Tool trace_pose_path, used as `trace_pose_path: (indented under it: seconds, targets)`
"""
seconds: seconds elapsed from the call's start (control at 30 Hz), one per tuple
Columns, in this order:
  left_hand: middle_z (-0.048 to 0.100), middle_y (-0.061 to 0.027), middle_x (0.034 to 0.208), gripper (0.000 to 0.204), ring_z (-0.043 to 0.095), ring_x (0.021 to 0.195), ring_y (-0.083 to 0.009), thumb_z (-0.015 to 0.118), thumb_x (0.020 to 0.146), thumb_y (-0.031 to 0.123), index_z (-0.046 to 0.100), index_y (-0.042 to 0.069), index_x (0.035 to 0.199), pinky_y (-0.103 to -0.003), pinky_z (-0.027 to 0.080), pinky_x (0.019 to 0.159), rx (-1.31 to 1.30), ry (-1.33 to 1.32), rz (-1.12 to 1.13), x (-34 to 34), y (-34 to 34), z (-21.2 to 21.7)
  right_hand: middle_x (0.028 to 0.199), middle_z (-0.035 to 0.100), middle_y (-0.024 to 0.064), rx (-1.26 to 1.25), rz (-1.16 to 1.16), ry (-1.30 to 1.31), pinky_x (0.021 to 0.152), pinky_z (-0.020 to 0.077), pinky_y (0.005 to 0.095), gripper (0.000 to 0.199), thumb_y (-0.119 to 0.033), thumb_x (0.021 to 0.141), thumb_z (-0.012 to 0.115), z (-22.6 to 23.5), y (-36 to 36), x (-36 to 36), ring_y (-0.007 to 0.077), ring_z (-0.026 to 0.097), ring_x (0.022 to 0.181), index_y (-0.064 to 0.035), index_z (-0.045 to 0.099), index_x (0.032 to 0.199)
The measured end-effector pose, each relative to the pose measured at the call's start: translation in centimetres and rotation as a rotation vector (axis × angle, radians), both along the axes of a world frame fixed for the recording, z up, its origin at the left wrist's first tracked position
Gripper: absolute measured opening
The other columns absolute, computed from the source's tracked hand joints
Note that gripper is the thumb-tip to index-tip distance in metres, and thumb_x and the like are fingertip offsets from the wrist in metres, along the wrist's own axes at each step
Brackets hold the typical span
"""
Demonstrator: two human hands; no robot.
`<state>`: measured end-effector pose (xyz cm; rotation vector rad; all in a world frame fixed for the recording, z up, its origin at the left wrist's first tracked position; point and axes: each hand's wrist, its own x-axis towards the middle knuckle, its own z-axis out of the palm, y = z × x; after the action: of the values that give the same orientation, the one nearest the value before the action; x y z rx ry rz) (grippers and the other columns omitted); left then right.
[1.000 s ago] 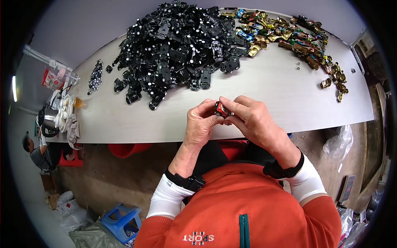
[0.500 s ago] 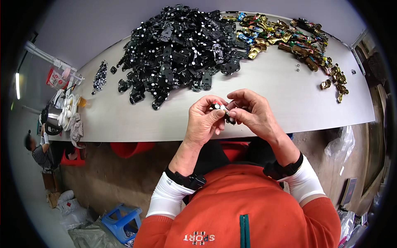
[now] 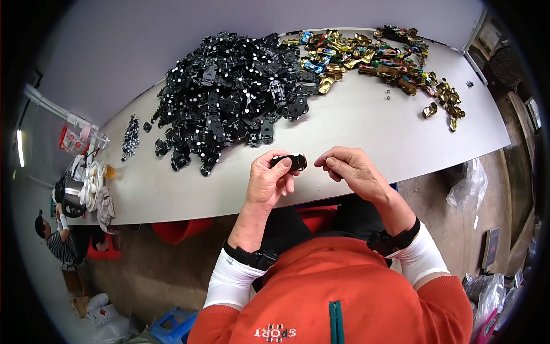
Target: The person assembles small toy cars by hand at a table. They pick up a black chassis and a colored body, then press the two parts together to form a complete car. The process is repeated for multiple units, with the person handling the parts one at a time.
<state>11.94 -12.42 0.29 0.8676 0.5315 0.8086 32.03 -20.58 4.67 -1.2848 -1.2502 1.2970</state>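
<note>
Hands parting over a small black toy part

The left hand (image 3: 269,182) is pinching the black part (image 3: 291,161) at its fingertips, while the right hand (image 3: 349,171), fingers curled on nothing visible, is now pulling away after joining it; beyond, on the table (image 3: 366,137), a black pile (image 3: 229,97) far left, a gold pile (image 3: 378,60) far right

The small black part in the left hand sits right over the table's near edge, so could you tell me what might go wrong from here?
1. The small black part is pinched only at the left hand's fingertips above the table edge; a slip could drop it to the floor.
2. The right hand is apart from it, giving no support.
3. On the table it could get lost beside the black pile.
</note>
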Motion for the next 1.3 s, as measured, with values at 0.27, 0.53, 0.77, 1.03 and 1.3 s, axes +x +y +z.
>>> trace_pose_path:
  seconds: [0.27,0.53,0.77,1.03,1.3]
  targets:
    - [0.064,-0.014,0.07,0.013,0.052,0.037,-0.0148,0.063,0.086,0.013,0.06,0.001,0.089,-0.019,0.031,0.028,-0.052,-0.03,-0.074,-0.6,-0.3,-0.3,0.071,0.06,0.0035,-0.097,0.155,0.077,0.058,0.048,0.0223,0.027,-0.009,0.093,0.049,-0.3,0.2,-0.2,0.0085,0.057,0.065,0.0053,0.058,0.114]
    - [0.062,-0.0138,0.066,0.013,0.052,0.036,-0.0136,0.064,0.085,0.012,0.059,0.0,0.089,-0.019,0.031,0.028,-0.031,0.031,-0.059,-0.8,-0.6,0.4,0.069,0.06,0.0028,-0.012,0.192,0.036,0.054,0.0461,0.0223,0.019,-0.003,0.088,0.054,-0.6,1.3,-1.5,0.0073,0.056,0.061,0.0036,0.063,0.103]
    - [0.062,-0.0127,0.065,0.012,0.051,0.035,-0.0124,0.064,0.085,0.009,0.06,-0.001,0.091,-0.019,0.03,0.027,0.14,0.167,0.039,-0.3,-0.7,1.5,0.062,0.059,0.0014,0.068,0.077,-0.145,0.048,0.0407,0.0244,0.017,-0.004,0.083,0.058,-1.0,1.5,-1.5,0.0071,0.05,0.054,-0.0001,0.069,0.095]
    - [0.056,-0.0018,0.061,0.007,0.045,0.037,-0.0052,0.064,0.083,0.004,0.06,-0.001,0.08,-0.02,0.031,0.033,0.369,0.467,0.122,1.7,-1.7,1.2,0.058,0.055,0.0011,0.0,0.007,-0.209,0.051,0.0418,0.0271,0.016,-0.005,0.084,0.056,-3.9,1.5,-1.5,0.0083,0.049,0.054,-0.0023,0.069,0.094]
    - [0.057,-0.0054,0.06,0.013,0.045,0.034,-0.008,0.068,0.082,0.008,0.06,-0.001,0.08,-0.019,0.029,0.029,0.017,0.293,0.092,1.1,-0.5,0.2,0.062,0.054,-0.0019,-0.124,0.107,0.094,0.05,0.0402,0.0215,0.019,-0.007,0.088,0.052,-4.1,1.2,-0.7,0.0052,0.046,0.054,-0.0002,0.067,0.096]
